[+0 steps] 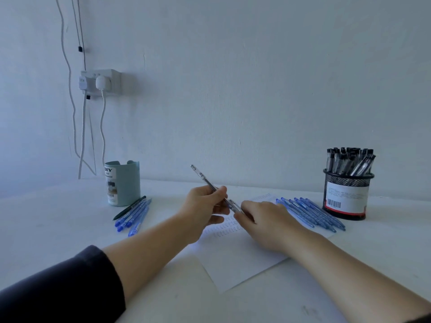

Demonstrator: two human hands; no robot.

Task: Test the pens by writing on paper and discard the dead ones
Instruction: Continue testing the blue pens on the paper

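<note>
Fingers of the left hand (205, 203) curl round the barrel of a clear pen (211, 186), pinching it near its middle. The right hand (263, 217) pinches the pen's lower end, at what looks like the cap or tip section (235, 207); whether that piece is being pulled off or pushed on cannot be told.

From the head view, the pen's long axis runs on a slant, upper end pointing up and to the left, away from the person, lower end down and to the right into the right fingers. It is held in the air above the paper (238, 259), not touching it. Both hands are on it, so neither is nearer; the right holds the end that points at the sheet.

My judgement is that the coming move turns on this slant: any pull should go along the barrel, down and right.

Rows of test marks (227, 227) sit just under the hands, with bare paper nearer the person. Blue pens lie in one group on the left (134, 214) and another on the right (310, 214), hemming the sheet. A mesh cup (347, 194) of pens stands far right, a green cup (122, 183) far left, both well apart from the hands on the table (58, 224).
</note>
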